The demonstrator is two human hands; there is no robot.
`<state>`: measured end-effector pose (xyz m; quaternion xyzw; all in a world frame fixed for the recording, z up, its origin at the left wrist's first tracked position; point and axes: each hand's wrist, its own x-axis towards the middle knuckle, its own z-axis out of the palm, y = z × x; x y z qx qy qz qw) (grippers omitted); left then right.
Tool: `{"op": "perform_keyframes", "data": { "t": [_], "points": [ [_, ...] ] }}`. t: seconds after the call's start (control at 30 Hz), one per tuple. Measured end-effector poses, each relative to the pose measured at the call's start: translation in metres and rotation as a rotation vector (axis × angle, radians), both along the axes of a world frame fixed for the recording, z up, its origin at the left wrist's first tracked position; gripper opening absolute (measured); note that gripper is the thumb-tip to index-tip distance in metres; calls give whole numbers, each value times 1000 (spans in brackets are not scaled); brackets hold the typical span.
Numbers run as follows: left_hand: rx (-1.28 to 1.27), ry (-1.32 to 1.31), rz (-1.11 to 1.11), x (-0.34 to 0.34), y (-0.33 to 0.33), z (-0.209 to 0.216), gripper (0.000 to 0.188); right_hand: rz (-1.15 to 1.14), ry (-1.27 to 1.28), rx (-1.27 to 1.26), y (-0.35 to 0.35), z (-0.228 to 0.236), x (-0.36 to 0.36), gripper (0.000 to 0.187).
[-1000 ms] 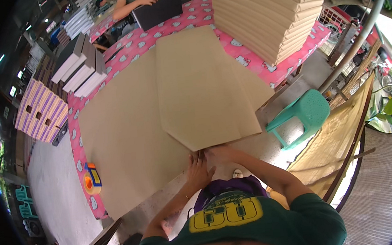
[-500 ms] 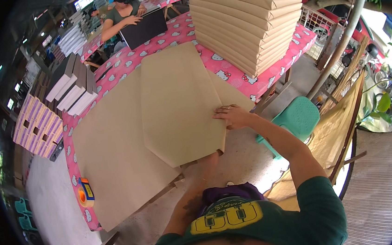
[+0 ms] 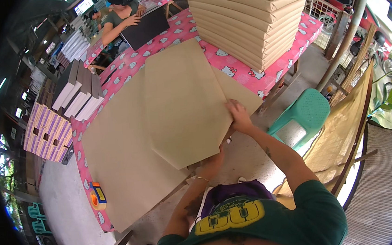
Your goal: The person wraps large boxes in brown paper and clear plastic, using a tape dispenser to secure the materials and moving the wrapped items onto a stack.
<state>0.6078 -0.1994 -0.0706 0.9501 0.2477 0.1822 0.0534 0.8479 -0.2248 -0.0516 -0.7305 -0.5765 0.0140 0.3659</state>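
Note:
A flat parcel in brown kraft paper (image 3: 182,100) lies on a larger brown sheet (image 3: 118,143), its near end folded to slanted corners. My right hand (image 3: 238,115) is closed over the parcel's right edge, fingers bent on top of the paper. Below the parcel's near end is my left hand (image 3: 214,164), reaching up to the near right corner. Its fingers are hidden by the paper, so what they hold does not show. An orange and blue tape roll (image 3: 98,196) stands by the sheet's left edge.
A tall stack of brown-wrapped parcels (image 3: 248,24) stands on the pink printed tablecloth (image 3: 243,78). Thick books (image 3: 77,93) are piled at the left. Across the table a person (image 3: 121,19) handles a black board (image 3: 146,30). A green stool (image 3: 305,115) stands at the right.
My left hand has moved right along the parcel's near end toward the corner. My right hand has shifted slightly and bent its fingers more over the edge. The whole view has shifted a little.

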Motion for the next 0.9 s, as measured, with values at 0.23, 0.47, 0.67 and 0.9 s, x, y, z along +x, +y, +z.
{"op": "perform_keyframes", "data": {
  "t": [0.23, 0.47, 0.67, 0.9],
  "points": [
    [-30, 455, -150, -13, 57, -39, 42, -414, 200, -171, -32, -40, -93, 105],
    [-197, -3, -167, -25, 65, -56, 49, -388, 329, -191, -37, -18, -62, 70],
    [368, 90, -282, -8, 57, -26, 51, -435, 1251, -119, -16, 21, -31, 47],
    [34, 191, -238, -64, 61, -6, 48, -153, 1115, -319, -54, 42, -138, 40]
  ]
}}
